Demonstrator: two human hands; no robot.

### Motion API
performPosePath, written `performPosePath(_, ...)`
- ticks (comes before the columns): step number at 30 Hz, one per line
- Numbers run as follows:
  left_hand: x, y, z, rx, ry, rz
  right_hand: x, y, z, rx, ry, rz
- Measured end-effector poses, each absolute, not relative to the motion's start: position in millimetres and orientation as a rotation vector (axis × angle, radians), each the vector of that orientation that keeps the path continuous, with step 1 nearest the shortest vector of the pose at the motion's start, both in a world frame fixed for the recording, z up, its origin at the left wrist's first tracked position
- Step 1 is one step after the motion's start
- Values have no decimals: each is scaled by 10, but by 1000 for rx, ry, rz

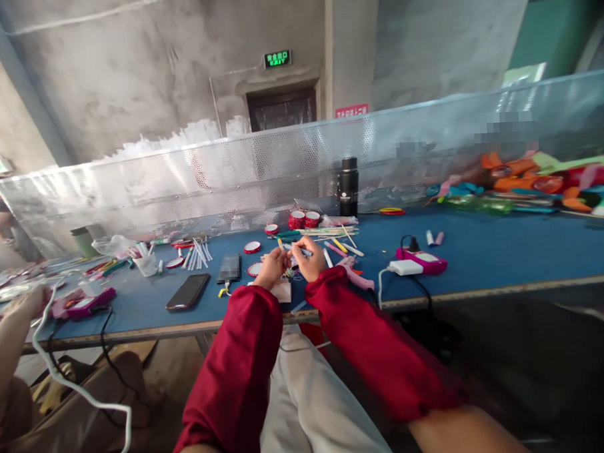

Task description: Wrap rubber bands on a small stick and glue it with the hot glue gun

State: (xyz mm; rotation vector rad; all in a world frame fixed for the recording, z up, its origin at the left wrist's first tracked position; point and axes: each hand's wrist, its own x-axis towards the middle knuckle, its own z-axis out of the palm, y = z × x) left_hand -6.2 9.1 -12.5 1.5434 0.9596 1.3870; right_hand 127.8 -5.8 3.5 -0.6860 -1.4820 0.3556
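Note:
My left hand (272, 268) and my right hand (310, 258) meet just above the blue table, fingers pinched. A pale pen-like tube (304, 252) lies in my right hand. Something small with a yellowish tip (280, 243) shows at my left fingertips, too small to name. Under my hands are a pale pad (281, 291) and a tangle of thin coloured bits. A pink glue gun (358, 277) lies to the right of my right hand. Left of my hands sit a white-topped red round lid (254, 269) and another red-rimmed lid (251, 247).
A phone (188, 291), a power bank (228, 268) and a cup of pens (146, 264) lie left. A black thermos (349, 188) stands behind. Right are a purple power strip (423, 261) and colourful balloon-like pieces (530, 176). A co-worker's arm (11, 339) reaches in left.

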Motion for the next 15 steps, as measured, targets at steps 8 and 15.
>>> performPosePath(8,-59,92,-121,1518,994,1383,1272,-28,19,-686,-1486,352)
performPosePath(15,-66,57,-96,1560,989,1371,1277,-27,21,-681,-1468,346)
